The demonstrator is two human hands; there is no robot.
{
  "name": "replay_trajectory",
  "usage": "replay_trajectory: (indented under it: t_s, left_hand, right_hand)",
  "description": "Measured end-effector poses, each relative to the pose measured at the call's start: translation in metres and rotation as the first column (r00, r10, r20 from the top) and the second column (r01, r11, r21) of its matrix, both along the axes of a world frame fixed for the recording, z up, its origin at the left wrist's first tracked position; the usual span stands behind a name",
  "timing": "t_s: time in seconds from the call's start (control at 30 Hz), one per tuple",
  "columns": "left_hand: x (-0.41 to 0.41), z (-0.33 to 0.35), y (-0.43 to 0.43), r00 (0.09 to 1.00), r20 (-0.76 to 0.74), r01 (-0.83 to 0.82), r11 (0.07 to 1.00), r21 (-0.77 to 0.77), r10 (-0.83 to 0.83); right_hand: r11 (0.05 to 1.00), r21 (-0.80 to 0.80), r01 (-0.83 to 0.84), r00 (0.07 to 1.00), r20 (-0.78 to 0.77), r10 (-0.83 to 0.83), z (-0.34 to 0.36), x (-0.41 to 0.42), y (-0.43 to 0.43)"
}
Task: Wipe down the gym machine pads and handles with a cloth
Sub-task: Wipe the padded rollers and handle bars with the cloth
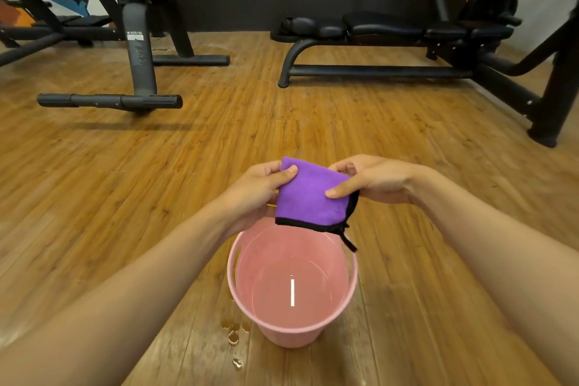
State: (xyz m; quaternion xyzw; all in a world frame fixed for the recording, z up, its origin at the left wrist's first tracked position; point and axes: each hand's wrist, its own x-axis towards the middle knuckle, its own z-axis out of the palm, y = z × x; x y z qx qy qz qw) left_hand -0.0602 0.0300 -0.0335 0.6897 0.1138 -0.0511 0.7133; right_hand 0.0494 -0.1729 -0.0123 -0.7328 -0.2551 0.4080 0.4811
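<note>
Pink bucket (292,285) on wood floor (125,182) — holds clear water; droplets on the boards at its left. Purple cloth (310,197), black-edged, folded, held above the bucket's far rim: left hand (260,188) pinches one side, right hand (369,180) the other. Black weight bench (385,25) — well behind.

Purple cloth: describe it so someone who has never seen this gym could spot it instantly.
On the wooden floor stands a pink bucket. Just above its far rim, the left hand and right hand hold a folded cloth. It is the only purple thing, edged in black.
</note>
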Motion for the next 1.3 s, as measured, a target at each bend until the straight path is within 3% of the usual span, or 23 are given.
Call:
replay_trajectory:
  t_s: [0.13,0.23,0.37,0.5,0.8,0.87,0.93,0.97,1.03,1.1,1.23,1.3]
  left_hand:
    - [-0.003,-0.03,-0.029,0.997,-0.082,-0.011,0.999,-0.041,0.008]
    - [-0.008,-0.058,-0.05,0.984,-0.174,-0.047,0.993,-0.113,0.027]
    - [-0.011,-0.083,-0.065,0.96,-0.276,-0.118,0.958,-0.26,0.043]
    - [-0.008,-0.086,-0.069,0.959,-0.283,-0.099,0.948,-0.303,0.01]
    - [-0.008,-0.095,-0.073,0.952,-0.302,-0.074,0.995,-0.064,0.051]
    - [-0.004,-0.097,-0.072,0.948,-0.287,-0.09,0.98,0.179,0.14]
    - [0.002,-0.099,-0.069,0.954,-0.173,-0.134,0.863,0.487,0.245]
    - [0.004,-0.098,-0.07,0.959,-0.118,-0.157,0.833,0.53,0.256]
    - [0.005,-0.092,-0.075,0.974,-0.124,-0.126,0.907,0.402,0.19]
    - [0.0,-0.084,-0.084,0.97,-0.223,-0.047,0.978,0.202,0.092]
    - [-0.008,-0.055,-0.087,0.967,-0.233,0.004,0.911,0.413,0.101]
    - [-0.003,-0.014,-0.083,0.964,-0.24,0.041,0.826,0.563,0.116]
  right_hand:
    - [0.987,0.065,0.148,0.965,-0.229,-0.13,-0.042,0.003,-0.032]
    - [0.98,-0.019,0.2,0.922,-0.335,-0.195,-0.071,-0.008,-0.047]
    - [0.97,-0.09,0.226,0.907,-0.345,-0.243,-0.088,-0.01,-0.056]
    - [0.932,-0.132,0.337,0.916,-0.184,-0.357,-0.09,-0.008,-0.058]
    - [0.905,-0.345,0.249,0.963,-0.012,-0.27,-0.107,-0.021,-0.059]
    - [0.886,-0.356,0.297,0.955,0.117,-0.274,-0.109,-0.023,-0.054]
    - [0.883,-0.305,0.358,0.927,0.228,-0.297,-0.111,-0.024,-0.051]
    - [0.888,-0.279,0.367,0.922,0.237,-0.306,-0.111,-0.024,-0.051]
    - [0.905,-0.256,0.341,0.937,0.174,-0.304,-0.11,-0.024,-0.05]
    - [0.914,-0.235,0.331,0.944,0.086,-0.32,-0.109,-0.028,-0.05]
    - [0.881,-0.268,0.39,0.91,-0.032,-0.413,-0.085,-0.05,-0.054]
    - [0.843,-0.355,0.404,0.91,0.056,-0.412,-0.047,-0.052,-0.059]
